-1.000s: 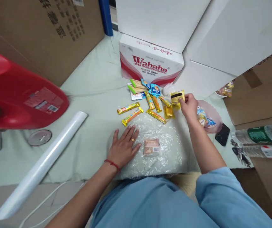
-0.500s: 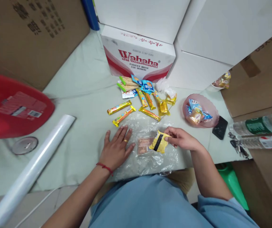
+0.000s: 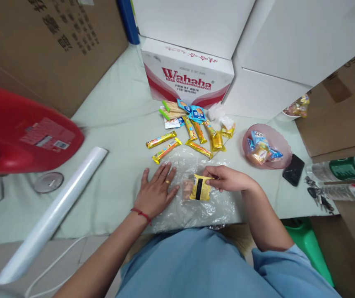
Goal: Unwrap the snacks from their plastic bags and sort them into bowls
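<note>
My right hand (image 3: 227, 179) pinches the right edge of a small yellow snack packet (image 3: 202, 193) with a black stripe. Partly covered by that packet, a pinkish-brown packet (image 3: 187, 189) lies on a sheet of clear plastic film (image 3: 177, 217). My left hand (image 3: 157, 188) rests flat, fingers spread, at the film's left side. Beyond the hands lie several yellow wrapped snack bars (image 3: 166, 150), blue sachets (image 3: 197, 113) and green-ended packets (image 3: 173, 108).
A pink bowl (image 3: 286, 153) of wrapped snacks, a black phone (image 3: 293, 169), keys (image 3: 318, 196) and plastic bottles (image 3: 351, 167) are on the right. A film roll (image 3: 56, 211) and red jug (image 3: 19, 128) stand left. A Wahaha box (image 3: 190, 78) is behind.
The yellow packet in my right hand has shifted left and turned more upright, covering more of the pinkish-brown packet. My left hand stays flat. The camera view has shifted slightly.
</note>
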The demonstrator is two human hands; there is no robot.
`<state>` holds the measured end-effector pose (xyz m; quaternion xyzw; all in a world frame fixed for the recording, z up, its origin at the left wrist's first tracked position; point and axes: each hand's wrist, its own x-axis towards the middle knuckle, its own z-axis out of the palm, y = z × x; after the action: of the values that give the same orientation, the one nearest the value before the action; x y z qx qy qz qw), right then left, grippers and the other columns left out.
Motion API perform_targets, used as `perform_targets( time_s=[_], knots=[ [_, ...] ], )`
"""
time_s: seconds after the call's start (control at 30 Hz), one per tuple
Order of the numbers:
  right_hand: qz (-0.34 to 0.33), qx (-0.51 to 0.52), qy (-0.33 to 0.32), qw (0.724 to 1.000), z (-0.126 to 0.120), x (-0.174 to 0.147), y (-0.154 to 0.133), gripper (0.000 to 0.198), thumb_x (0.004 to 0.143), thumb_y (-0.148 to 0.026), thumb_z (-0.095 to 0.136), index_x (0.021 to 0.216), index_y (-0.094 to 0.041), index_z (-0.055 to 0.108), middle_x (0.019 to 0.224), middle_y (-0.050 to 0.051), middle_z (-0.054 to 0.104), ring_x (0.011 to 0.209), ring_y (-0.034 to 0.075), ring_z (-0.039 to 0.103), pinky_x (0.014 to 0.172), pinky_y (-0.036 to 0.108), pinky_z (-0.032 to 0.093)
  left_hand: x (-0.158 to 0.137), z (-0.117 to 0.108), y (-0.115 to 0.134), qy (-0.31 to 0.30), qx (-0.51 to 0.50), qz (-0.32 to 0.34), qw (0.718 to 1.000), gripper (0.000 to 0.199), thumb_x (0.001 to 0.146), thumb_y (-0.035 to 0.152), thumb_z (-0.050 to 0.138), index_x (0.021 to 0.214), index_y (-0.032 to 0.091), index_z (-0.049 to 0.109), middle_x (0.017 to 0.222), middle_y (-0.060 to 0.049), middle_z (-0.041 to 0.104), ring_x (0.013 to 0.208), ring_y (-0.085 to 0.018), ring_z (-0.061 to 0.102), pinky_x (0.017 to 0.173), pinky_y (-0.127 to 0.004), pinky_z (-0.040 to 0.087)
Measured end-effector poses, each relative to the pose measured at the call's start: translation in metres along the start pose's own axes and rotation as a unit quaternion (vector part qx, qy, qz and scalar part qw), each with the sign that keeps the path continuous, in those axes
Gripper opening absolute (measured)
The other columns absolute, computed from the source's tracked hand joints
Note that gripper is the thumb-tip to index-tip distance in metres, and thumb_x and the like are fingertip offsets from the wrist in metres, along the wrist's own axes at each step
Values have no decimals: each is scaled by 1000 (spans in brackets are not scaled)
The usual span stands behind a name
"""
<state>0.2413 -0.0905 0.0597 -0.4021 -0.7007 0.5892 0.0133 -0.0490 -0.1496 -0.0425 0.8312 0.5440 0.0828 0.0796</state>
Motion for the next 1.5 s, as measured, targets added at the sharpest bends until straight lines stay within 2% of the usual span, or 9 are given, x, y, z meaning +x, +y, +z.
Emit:
perform_targets(
  time_s=[0.13,0.3,0.47,0.53,0.73,0.97,1.17,1.33,1.5],
  knots=[
    [2,9,11,1000,-12,2,-2,22,98,-42,59,101,-20,59,75,-4,54,60,12,52,54,23,44,0,0,0,6,-1,3,1000,63,108,48,37,166,25,35,172,-12,33,159,-32,36,129,-68,9],
    [-9,5,243,970,-62,31,4,21,93,-41,61,95,-20,57,72,-3,54,59,13,49,55,24,41,0,1,0,11,-7,6,1000,63,107,48,38,166,25,35,172,-12,35,158,-32,36,130,-68,8],
    [16,-174,512,841,-131,72,4,21,89,-30,60,105,-18,65,95,7,69,90,24,63,84,38,53,0,0,1,2,-12,-1,1000,62,107,47,38,165,25,36,172,-12,34,159,-31,35,130,-67,5],
    [30,-265,540,799,-145,92,-6,24,89,-27,58,110,-17,68,108,12,71,105,28,64,96,43,51,1,0,1,-6,-15,-5,1000,61,107,47,38,165,26,38,172,-11,34,160,-30,33,130,-67,4],
    [108,-403,394,819,-132,178,-39,31,95,-21,55,121,-16,70,130,18,69,113,33,66,100,45,51,1,0,1,-22,-21,-11,999,62,107,50,36,164,25,38,174,-9,30,161,-29,31,130,-68,6],
    [116,-422,378,816,-136,234,-46,34,102,-18,43,127,-15,66,138,21,64,115,33,65,98,44,50,1,0,1,-15,-8,-6,1000,62,107,49,38,165,27,37,173,-9,32,161,-29,31,131,-67,8],
    [0,-332,455,827,-133,180,-47,34,101,-21,40,119,-18,69,111,11,74,104,28,65,91,37,51,1,-3,3,-19,-27,-8,999,61,108,49,36,164,26,39,174,-8,32,161,-28,31,131,-67,5],
    [-35,-166,158,973,-65,86,-31,26,97,-35,58,109,-18,73,86,2,72,77,18,64,75,29,52,1,-4,3,-15,-47,-5,999,61,108,48,35,164,24,38,173,-11,32,161,-30,31,130,-69,2],
    [6,-169,56,984,11,31,-22,24,100,-23,56,110,-20,77,93,2,78,83,17,69,78,26,49,1,-4,3,-11,-50,-1,999,62,107,47,37,165,24,36,173,-13,31,160,-32,32,129,-70,1]
  ],
)
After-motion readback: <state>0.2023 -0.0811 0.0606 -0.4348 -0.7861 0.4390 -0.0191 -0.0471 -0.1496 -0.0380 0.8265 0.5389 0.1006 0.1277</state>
